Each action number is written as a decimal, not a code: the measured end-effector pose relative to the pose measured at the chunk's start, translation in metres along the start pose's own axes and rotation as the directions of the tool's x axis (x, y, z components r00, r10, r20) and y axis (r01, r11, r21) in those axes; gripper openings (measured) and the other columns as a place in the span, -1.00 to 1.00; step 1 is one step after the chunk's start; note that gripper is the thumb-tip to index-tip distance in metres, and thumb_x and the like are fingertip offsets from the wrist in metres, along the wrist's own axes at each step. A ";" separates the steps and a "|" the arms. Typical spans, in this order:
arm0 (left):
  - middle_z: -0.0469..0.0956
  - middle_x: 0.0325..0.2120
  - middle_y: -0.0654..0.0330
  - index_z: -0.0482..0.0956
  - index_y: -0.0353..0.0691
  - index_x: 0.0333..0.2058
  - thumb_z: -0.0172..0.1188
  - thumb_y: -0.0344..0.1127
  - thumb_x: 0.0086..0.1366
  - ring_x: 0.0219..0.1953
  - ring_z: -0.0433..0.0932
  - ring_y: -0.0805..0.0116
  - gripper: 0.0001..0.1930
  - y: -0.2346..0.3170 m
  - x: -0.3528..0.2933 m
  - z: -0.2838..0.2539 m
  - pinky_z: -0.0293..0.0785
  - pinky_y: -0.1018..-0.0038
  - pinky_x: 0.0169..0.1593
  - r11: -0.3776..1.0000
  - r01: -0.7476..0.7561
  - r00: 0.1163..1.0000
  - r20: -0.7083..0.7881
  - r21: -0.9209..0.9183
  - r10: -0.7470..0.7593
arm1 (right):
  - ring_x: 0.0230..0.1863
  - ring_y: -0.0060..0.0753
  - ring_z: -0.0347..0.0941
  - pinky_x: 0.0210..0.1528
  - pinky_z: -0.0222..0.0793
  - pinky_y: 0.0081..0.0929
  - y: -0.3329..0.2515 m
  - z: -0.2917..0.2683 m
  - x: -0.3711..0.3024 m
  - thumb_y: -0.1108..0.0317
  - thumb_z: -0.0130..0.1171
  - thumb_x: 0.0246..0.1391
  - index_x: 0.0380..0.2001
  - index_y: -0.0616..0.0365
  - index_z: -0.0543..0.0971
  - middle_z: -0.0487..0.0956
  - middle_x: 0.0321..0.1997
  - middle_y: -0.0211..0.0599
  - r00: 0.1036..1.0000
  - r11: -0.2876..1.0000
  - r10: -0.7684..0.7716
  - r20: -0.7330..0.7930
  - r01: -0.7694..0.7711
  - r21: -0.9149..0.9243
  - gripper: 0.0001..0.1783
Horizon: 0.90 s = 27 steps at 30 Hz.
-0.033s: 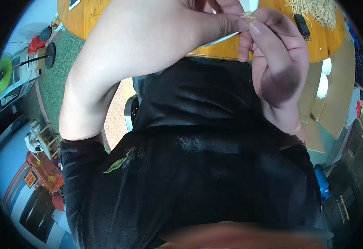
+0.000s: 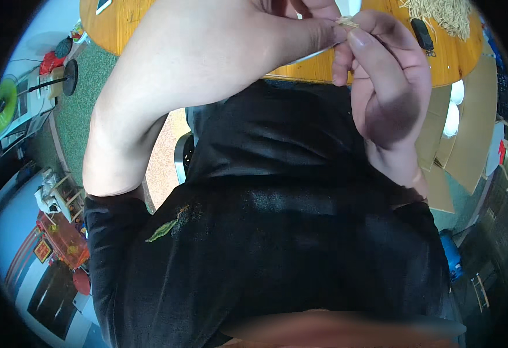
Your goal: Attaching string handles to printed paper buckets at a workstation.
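My left hand (image 2: 271, 43) and my right hand (image 2: 390, 78) meet above the near edge of the wooden table (image 2: 448, 69). Between their thumbs and forefingers they pinch a small bunch of thin, pale yellow strands (image 2: 345, 22). Some fingers of my left hand are hidden behind its thumb. Under the hands shows part of a white dish (image 2: 351, 7), mostly covered by them. A loose heap of similar pale strands (image 2: 448, 17) lies on the table to the right.
A black key fob (image 2: 421, 33) lies between my right hand and the heap. At the table's far left is a phone (image 2: 103, 6). Cardboard (image 2: 477, 110) stands right of the table. A fan (image 2: 4, 104) is at the left. My dark clothing bears an embroidered green leaf.
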<state>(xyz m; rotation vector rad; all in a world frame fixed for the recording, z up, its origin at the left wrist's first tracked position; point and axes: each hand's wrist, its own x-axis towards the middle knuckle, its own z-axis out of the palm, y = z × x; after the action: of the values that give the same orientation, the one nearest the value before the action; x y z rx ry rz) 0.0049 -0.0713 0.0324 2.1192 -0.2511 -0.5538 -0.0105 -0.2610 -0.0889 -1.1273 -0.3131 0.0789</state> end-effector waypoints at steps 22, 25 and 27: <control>0.60 -0.46 0.29 0.62 -0.37 -0.28 0.21 -0.57 0.34 -0.46 0.50 0.61 -0.97 -0.012 0.002 0.000 0.42 0.66 -0.35 0.958 0.033 0.997 -0.062 -0.285 -0.053 | -0.44 -0.56 0.48 -0.39 0.53 -0.60 0.017 0.006 -0.003 0.47 0.00 0.42 0.04 0.31 0.46 0.64 -0.09 0.11 0.899 0.897 -0.422 0.117 0.433 -0.090 -0.79; 0.60 -0.45 0.31 0.61 -0.36 -0.27 0.22 -0.56 0.37 -0.44 0.49 0.64 -0.98 -0.027 0.008 0.001 0.41 0.68 -0.36 0.895 -0.101 0.994 -0.087 -0.435 0.069 | -0.39 -0.53 0.56 -0.30 0.60 -0.57 0.005 0.012 -0.003 0.45 0.07 0.41 0.02 0.34 0.51 0.68 -0.11 0.02 0.943 0.923 -0.333 0.007 0.327 -0.203 -0.78; 0.60 -0.44 0.32 0.61 -0.35 -0.26 0.22 -0.56 0.38 -0.44 0.49 0.65 -0.98 -0.029 0.006 0.002 0.41 0.69 -0.36 0.848 -0.190 0.982 -0.107 -0.496 0.158 | -0.35 -0.51 0.59 -0.25 0.62 -0.56 -0.011 0.019 -0.003 0.44 0.10 0.40 -0.01 0.35 0.54 0.69 -0.14 -0.01 0.973 0.955 -0.216 -0.082 0.193 -0.226 -0.79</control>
<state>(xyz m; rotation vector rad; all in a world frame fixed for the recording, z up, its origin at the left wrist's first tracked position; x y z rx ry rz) 0.0081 -0.0584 0.0061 1.5798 -0.2306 -0.3916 -0.0201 -0.2493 -0.0722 -1.3038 -0.3482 -0.2034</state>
